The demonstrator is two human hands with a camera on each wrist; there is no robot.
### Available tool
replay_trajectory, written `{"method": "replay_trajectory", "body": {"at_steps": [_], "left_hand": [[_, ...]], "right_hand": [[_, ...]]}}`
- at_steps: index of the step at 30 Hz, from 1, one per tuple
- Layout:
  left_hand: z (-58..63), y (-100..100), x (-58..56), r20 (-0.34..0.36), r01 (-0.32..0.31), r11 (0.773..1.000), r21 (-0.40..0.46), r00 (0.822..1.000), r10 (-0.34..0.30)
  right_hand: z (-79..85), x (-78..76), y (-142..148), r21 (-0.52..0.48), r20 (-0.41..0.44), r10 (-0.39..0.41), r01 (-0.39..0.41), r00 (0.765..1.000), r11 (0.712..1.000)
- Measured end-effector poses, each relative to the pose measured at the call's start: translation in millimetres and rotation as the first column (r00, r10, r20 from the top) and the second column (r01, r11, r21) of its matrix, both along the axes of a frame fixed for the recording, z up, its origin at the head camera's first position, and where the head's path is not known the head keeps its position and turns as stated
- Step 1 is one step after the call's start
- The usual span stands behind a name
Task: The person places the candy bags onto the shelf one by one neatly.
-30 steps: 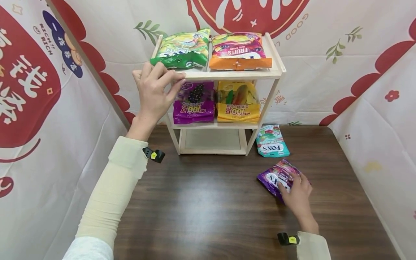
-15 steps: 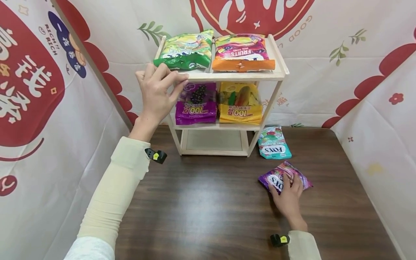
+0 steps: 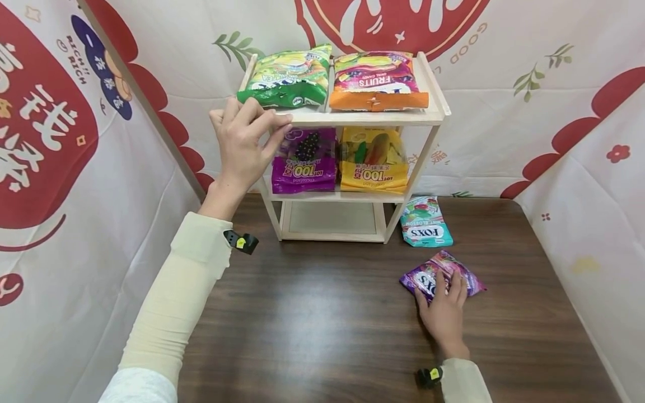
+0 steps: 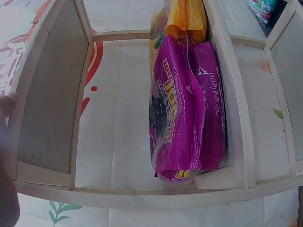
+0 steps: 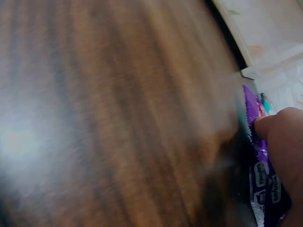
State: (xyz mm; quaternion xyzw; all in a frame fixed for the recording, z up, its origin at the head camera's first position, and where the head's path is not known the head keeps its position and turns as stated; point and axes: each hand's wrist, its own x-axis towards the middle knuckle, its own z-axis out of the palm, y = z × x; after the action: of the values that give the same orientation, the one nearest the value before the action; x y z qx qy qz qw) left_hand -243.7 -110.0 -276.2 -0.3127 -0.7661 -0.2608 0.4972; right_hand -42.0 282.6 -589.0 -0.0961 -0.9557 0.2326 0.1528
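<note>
My left hand [image 3: 242,140] holds the front edge of a small wooden shelf [image 3: 368,118] near its top left corner, thumb and fingertips on the rail. On the right of the table, my right hand [image 3: 444,318] grips a purple Fox's candy bag [image 3: 422,278]. Its thumb is on the near edge and the other fingers are spread over the top. In the right wrist view the thumb presses against the purple candy bag [image 5: 253,106]; the other fingers are hidden there. Behind it lies a turquoise Fox's candy bag [image 3: 427,224], beside the shelf's foot.
On the top shelf lie a green candy bag [image 3: 289,78] and an orange-and-pink candy bag [image 3: 378,81]. The middle shelf holds a purple candy bag [image 3: 304,162] and a yellow candy bag [image 3: 374,159]. Printed cloth walls [image 3: 569,168] enclose the brown table [image 3: 312,313].
My right hand has shifted left over the purple Fox's bag and closed in on it, and the bag has turned slightly. My left hand has stayed on the shelf edge.
</note>
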Motion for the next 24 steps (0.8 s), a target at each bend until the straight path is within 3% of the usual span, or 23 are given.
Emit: {"method": "replay_trajectory", "body": {"at_steps": [16,24], "left_hand": [[0.2,1,-0.4,-0.013,0.001,1.000,-0.006,1.000,-0.001],[0.1,0,0.6,0.002,0.000,1.000,0.004,1.000,0.000]], "right_hand": [[-9.6,11.2,2,0.043,0.036,0.029,-0.030,0.999,0.999],[-7.9,17.1,-5,0.059,0.007,0.056,-0.056,0.998,0.997]]}}
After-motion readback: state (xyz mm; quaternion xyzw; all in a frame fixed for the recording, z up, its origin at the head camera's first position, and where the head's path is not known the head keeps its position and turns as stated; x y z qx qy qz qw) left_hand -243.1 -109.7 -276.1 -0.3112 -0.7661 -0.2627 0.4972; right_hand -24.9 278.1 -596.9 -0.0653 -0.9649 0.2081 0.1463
